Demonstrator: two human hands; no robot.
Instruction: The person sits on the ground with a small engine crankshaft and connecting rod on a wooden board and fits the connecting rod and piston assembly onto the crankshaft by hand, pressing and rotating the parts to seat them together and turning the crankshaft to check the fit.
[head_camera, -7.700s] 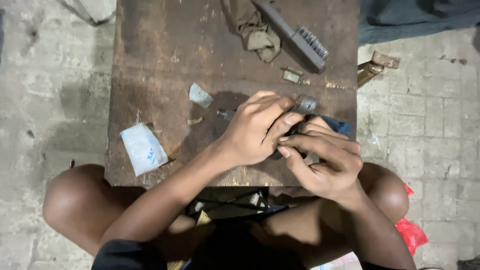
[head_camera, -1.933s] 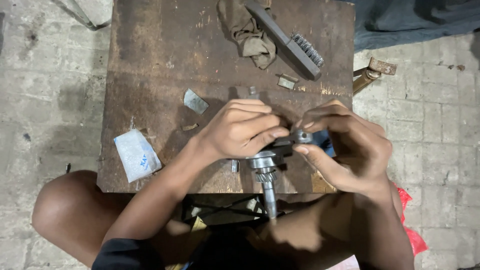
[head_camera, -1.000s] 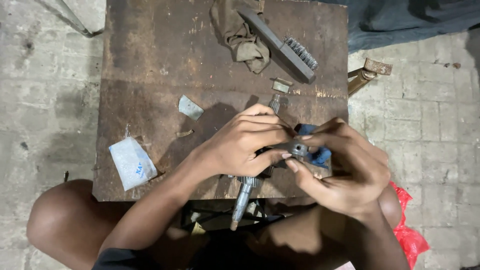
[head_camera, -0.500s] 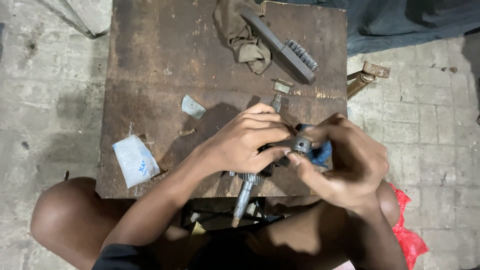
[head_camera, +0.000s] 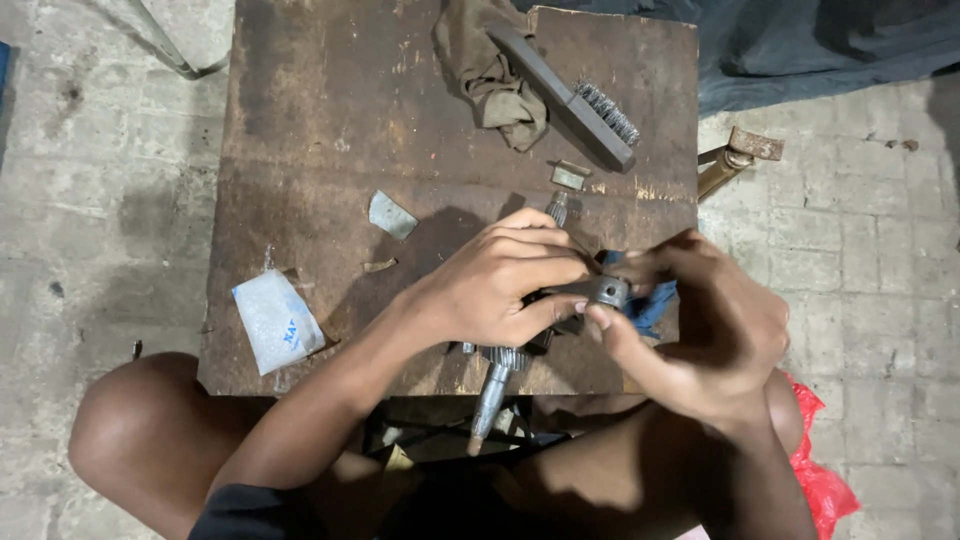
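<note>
Hands meet over the near right part of a rusty brown metal surface (head_camera: 330, 130). The left hand (head_camera: 500, 285) is curled narrow around a long grey steel geared shaft (head_camera: 497, 375), which lies tilted: its near tip hangs past the near edge of the surface, over the gap between the person's knees, while its far tip shows just beyond the knuckles. The right hand (head_camera: 715, 330) pinches a small grey metal ring-shaped part (head_camera: 608, 292) between thumb and fingers, right at the left hand's fingertips, with a blue cloth (head_camera: 650, 305) bunched behind it.

Far of the hands, a small rectangular metal piece (head_camera: 571, 176) lies near the shaft's far tip. Beyond it a dark wire brush with a long handle (head_camera: 575, 95) lies diagonally, its handle resting on a crumpled brownish rag (head_camera: 495, 75) close to the far edge. To the left, a pale grey flat scrap (head_camera: 391, 214) sits well apart from the hands, with bare rusty plate around it. A white plastic packet (head_camera: 275, 320) lies at the near left corner, close to the edge. Off the right edge, a rusty metal bracket (head_camera: 740, 160) lies on the paved floor, and a red plastic bag (head_camera: 820, 470) shows by the right knee.
</note>
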